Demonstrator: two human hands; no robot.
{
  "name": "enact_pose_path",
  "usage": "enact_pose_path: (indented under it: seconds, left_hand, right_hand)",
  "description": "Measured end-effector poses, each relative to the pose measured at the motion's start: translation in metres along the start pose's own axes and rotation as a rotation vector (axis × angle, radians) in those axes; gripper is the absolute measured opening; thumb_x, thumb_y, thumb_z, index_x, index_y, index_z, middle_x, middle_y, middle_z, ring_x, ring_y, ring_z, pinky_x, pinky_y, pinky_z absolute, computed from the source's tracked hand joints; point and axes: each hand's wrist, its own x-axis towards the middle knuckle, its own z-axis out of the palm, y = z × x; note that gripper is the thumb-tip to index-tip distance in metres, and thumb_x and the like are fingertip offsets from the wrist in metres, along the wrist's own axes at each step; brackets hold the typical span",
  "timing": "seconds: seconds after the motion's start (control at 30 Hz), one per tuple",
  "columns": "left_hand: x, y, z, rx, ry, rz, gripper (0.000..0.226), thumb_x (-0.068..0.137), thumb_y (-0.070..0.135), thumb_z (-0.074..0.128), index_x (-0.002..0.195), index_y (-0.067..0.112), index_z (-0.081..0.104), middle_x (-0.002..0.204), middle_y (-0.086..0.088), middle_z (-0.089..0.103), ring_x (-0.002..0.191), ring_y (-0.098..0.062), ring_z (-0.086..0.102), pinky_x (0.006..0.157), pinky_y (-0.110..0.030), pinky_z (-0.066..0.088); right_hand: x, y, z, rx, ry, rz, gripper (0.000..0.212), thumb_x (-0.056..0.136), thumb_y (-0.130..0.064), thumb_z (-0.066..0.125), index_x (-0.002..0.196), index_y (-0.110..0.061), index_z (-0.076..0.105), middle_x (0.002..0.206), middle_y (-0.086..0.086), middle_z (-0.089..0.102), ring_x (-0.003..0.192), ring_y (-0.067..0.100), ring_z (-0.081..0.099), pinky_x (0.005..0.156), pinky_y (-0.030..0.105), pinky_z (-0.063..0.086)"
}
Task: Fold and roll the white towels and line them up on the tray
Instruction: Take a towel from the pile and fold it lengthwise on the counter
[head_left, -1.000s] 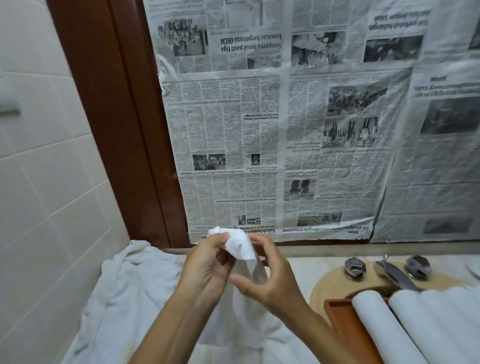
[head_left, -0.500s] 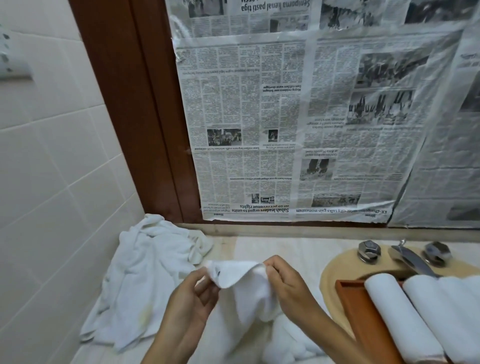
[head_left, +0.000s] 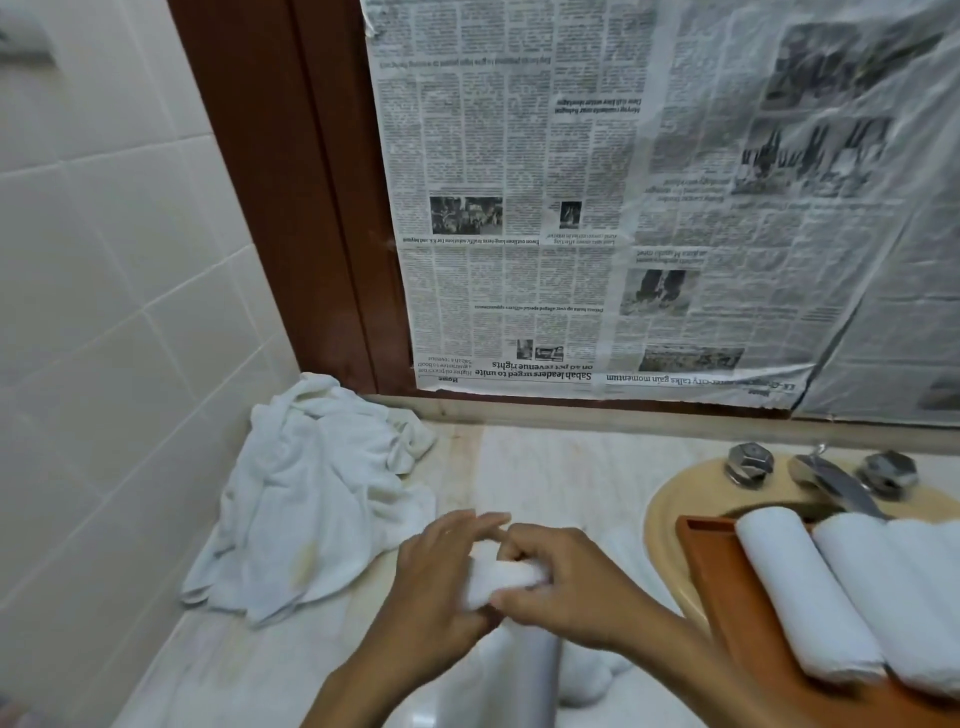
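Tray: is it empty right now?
No, rolled white towels already lie side by side on the wooden tray.

A bathroom: pale glazed tiles cover the side wall (head_left: 104, 260), a marbled counter (head_left: 545, 467) carries an oval cream basin (head_left: 670, 519) with a chrome tap (head_left: 831, 483) and two handles, and white towels (head_left: 322, 493) lie heaped in the corner.

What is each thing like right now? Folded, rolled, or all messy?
towel: bunched up, held by left hand and right hand.
pile of towels: crumpled, not folded, on the counter.
rolled towels: rolled tight, side by side on tray.
tap: no water seen.
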Motion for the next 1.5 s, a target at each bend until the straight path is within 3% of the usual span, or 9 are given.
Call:
enact_pose_path:
  seconds: [0.1,0.17,0.33,0.6,0.83,1.03,1.17,1.27,1.5]
  left_hand:
    - [-0.002,-0.010,0.001,0.065,-0.022,0.008,0.027,0.071,0.040,0.070,0.095,0.039,0.058,0.084,0.022,0.061,0.083,0.005,0.053,0.075,-0.016,0.034]
    - [-0.005,-0.014,-0.004,0.028,-0.028,-0.097,0.033,0.066,0.048,0.075,0.069,0.022,0.054,0.062,0.010,0.052,0.060,-0.002,0.046,0.055,-0.022,0.029]
    - [-0.009,-0.006,-0.026,-0.153,-0.130,-0.207,0.057,0.052,0.076,0.076,0.063,0.026,0.050,0.054,0.013,0.037,0.055,-0.004,0.034,0.051,-0.023,0.020]
    - [0.005,0.012,-0.087,-0.117,0.014,-0.095,0.047,0.057,0.074,0.071,0.061,0.035,0.047,0.054,0.014,0.035,0.052,-0.002,0.033,0.050,-0.019,0.023]
    - [0.021,0.024,-0.120,-0.485,0.151,-0.142,0.057,0.051,0.059,0.085,0.061,0.013,0.053,0.062,0.004,0.046,0.062,-0.009,0.046,0.054,-0.022,0.035]
    - [0.025,0.031,-0.116,-0.858,0.253,-0.201,0.052,0.044,0.057,0.090,0.062,0.020,0.059,0.065,-0.003,0.051,0.061,-0.015,0.048,0.052,-0.019,0.041]
    - [0.021,0.038,-0.120,-1.279,0.342,-0.191,0.059,0.035,0.051,0.097,0.074,0.015,0.071,0.075,-0.012,0.066,0.068,-0.022,0.066,0.063,-0.027,0.056]
    - [0.018,0.028,-0.112,-1.524,0.338,-0.300,0.071,0.032,0.042,0.101,0.090,0.010,0.075,0.092,-0.014,0.072,0.082,-0.027,0.072,0.071,-0.039,0.061]
    - [0.002,-0.012,-0.100,-1.619,0.482,-0.579,0.089,0.022,0.038,0.103,0.103,0.014,0.077,0.112,-0.010,0.070,0.096,-0.023,0.072,0.080,-0.040,0.059]
  right_hand:
    - [-0.004,0.011,-0.002,-0.030,-0.009,-0.096,0.018,0.061,-0.032,0.054,0.075,-0.022,0.058,0.071,-0.002,0.061,0.065,0.013,0.053,0.058,0.026,0.037]
    - [-0.005,0.023,-0.004,-0.017,0.035,-0.102,0.022,0.058,-0.031,0.049,0.074,-0.022,0.060,0.072,-0.005,0.062,0.067,0.011,0.055,0.058,0.022,0.037]
    - [-0.001,0.050,0.000,-0.027,0.131,-0.110,0.019,0.064,-0.023,0.048,0.075,-0.019,0.062,0.078,-0.009,0.061,0.071,0.008,0.057,0.062,0.017,0.039]
    - [0.010,0.093,0.000,-0.073,0.454,-0.033,0.023,0.081,0.001,0.056,0.079,-0.021,0.064,0.075,-0.013,0.063,0.069,0.008,0.059,0.060,0.020,0.042]
    - [0.015,0.145,-0.002,-0.141,0.482,0.153,0.026,0.090,0.000,0.060,0.074,-0.020,0.063,0.067,-0.008,0.063,0.067,0.009,0.059,0.060,0.019,0.039]
    - [0.028,0.143,0.011,-0.296,0.539,0.124,0.013,0.091,-0.005,0.058,0.091,-0.014,0.067,0.085,-0.013,0.063,0.078,0.007,0.054,0.067,0.007,0.034]
    - [0.027,0.163,0.015,-0.328,0.426,0.330,0.009,0.083,-0.004,0.054,0.079,-0.012,0.057,0.069,0.002,0.060,0.067,0.022,0.056,0.054,0.026,0.035]
    - [0.021,0.187,0.023,-0.424,0.244,0.466,0.011,0.081,-0.007,0.048,0.071,-0.013,0.048,0.069,0.003,0.056,0.069,0.021,0.055,0.051,0.028,0.031]
    - [0.018,0.224,0.013,-0.430,0.162,0.599,0.031,0.096,-0.017,0.046,0.066,-0.019,0.044,0.088,0.004,0.061,0.093,0.026,0.062,0.071,0.031,0.037]
